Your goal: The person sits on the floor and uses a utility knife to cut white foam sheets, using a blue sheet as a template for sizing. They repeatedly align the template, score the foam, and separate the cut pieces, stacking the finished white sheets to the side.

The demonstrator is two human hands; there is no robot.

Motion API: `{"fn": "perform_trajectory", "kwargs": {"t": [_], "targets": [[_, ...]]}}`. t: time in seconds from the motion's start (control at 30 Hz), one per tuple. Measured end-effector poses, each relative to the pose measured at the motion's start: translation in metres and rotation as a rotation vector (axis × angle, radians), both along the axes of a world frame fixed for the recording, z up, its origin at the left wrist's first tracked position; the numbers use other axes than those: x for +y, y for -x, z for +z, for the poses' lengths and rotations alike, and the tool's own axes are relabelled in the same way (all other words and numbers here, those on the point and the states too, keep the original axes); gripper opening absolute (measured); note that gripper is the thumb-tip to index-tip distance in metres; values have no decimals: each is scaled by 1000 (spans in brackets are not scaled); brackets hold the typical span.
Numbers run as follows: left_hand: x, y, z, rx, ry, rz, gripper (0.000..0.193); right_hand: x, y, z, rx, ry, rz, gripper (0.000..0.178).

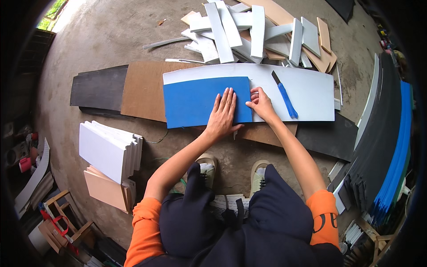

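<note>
A blue foam-like sheet lies over the left part of a larger white sheet. My left hand rests flat on the blue sheet near its right end, fingers stretched out. At that right edge, my right hand is closed, with its thumb and curled fingers at the sheet's rim. To the right of it, a utility knife with a blue handle and dark blade lies on the white sheet. Its blade points away from me.
Brown board and black sheets lie beneath. Beyond is a heap of white and tan offcuts. Stacked white pieces and tan pieces stand at left. Long black sheets and blue sheets lie at right.
</note>
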State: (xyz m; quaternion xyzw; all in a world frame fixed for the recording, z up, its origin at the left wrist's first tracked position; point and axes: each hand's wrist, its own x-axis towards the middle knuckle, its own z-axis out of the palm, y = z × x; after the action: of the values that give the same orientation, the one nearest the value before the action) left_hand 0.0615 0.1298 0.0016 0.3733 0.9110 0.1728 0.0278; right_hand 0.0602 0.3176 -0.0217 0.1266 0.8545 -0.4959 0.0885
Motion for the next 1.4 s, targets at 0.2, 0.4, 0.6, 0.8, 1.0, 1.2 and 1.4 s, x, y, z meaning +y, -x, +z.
{"fn": "perform_trajectory", "kwargs": {"t": [0.2, 0.4, 0.6, 0.8, 1.0, 1.2, 1.4], "targets": [[19, 4, -5, 10, 1, -38, 103, -4, -4, 5, 28, -5, -8, 39], [5, 13, -6, -28, -135, -96, 96, -2, 0, 2, -17, -13, 0, 40], [-99, 32, -23, 247, 2, 751, 75, 3, 2, 2, -56, -34, -9, 38], [-137, 31, -35, 73, -345, 798, 84, -2, 1, 2, -57, -19, 19, 33], [-140, 34, -32, 160, -236, 748, 67, 4, -4, -1, -46, 8, 29, 33], [-138, 29, -34, 146, -161, 764, 54, 26, -7, 34, 474, -774, 15, 34], [-137, 31, -36, 117, -145, 746, 52, 67, -19, 31, 20, -986, 13, 48]]}}
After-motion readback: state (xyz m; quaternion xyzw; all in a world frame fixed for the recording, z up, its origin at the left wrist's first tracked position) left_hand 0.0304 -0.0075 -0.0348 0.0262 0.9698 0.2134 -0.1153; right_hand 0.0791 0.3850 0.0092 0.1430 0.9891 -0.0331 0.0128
